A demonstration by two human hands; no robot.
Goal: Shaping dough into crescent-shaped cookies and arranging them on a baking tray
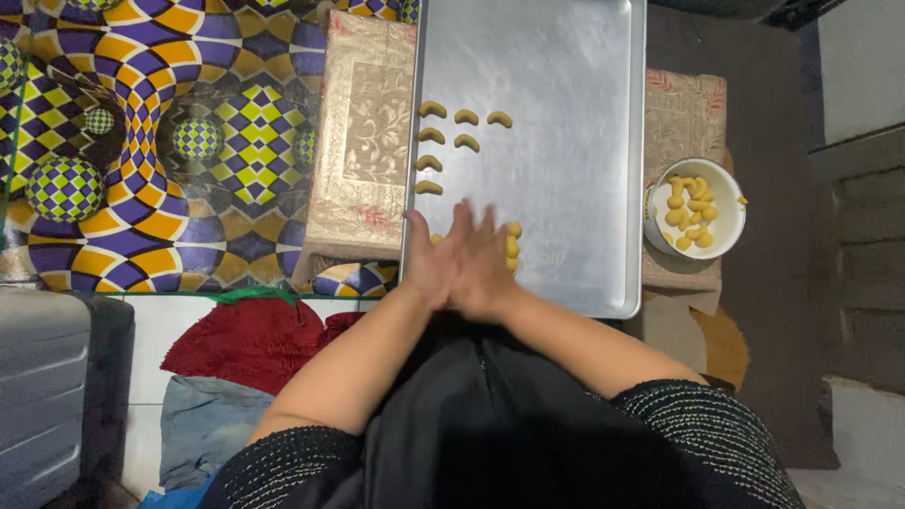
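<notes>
While hands [464,264] press together, bowl [698,209] holds dough pieces [691,213].

No packages, labels, signs or screens show anywhere in this view

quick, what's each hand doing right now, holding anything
Left hand: flat, fingers out, pressed against the right over the baking tray; whether anything lies between the palms cannot be told.
Right hand: the same.
</notes>
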